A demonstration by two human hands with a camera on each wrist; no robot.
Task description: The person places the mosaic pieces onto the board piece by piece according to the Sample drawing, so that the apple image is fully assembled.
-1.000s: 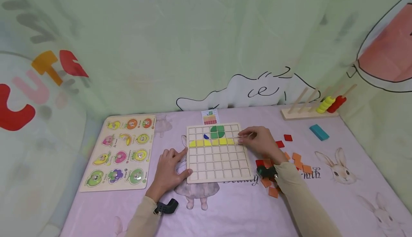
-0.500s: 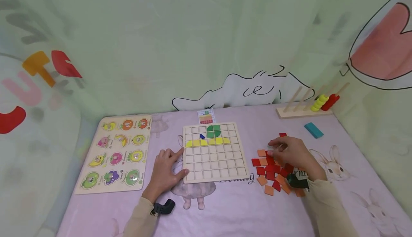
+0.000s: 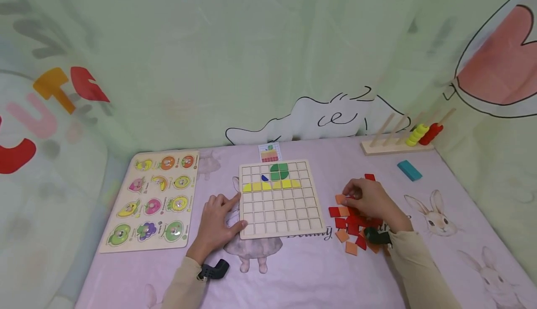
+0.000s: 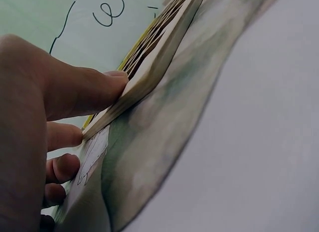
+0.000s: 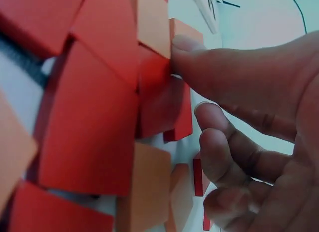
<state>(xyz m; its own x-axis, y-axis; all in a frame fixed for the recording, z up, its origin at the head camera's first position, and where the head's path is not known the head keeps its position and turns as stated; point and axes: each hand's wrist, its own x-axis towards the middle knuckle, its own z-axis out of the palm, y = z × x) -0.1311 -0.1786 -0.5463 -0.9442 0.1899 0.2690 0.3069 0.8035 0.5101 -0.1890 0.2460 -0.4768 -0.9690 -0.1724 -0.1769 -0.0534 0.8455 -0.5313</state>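
In the head view, a pale wooden grid board (image 3: 277, 211) lies mid-table. Its upper rows hold a row of yellow tiles (image 3: 286, 183), four-part green pieces (image 3: 279, 172) and a small blue piece (image 3: 265, 178). My left hand (image 3: 216, 223) rests at the board's left side, thumb and index fingertip touching its edge (image 4: 149, 80). To the right of the board, my right hand (image 3: 371, 200) is over a pile of loose red tiles (image 3: 353, 230) and orange tiles (image 3: 351, 248). Its thumb and index finger pinch an orange square tile (image 5: 188, 30) at the pile's far left; the index fingertip is hidden in the right wrist view.
A small pattern card (image 3: 270, 152) lies behind the board. A fruit puzzle board (image 3: 148, 199) is at the left. At the back right stand a peg rack (image 3: 388, 148) with yellow and red beads and a teal block (image 3: 409, 170).
My right hand has moved from the board's right edge to the tile pile, then slightly left onto an orange tile. The left hand stays at the board's edge.
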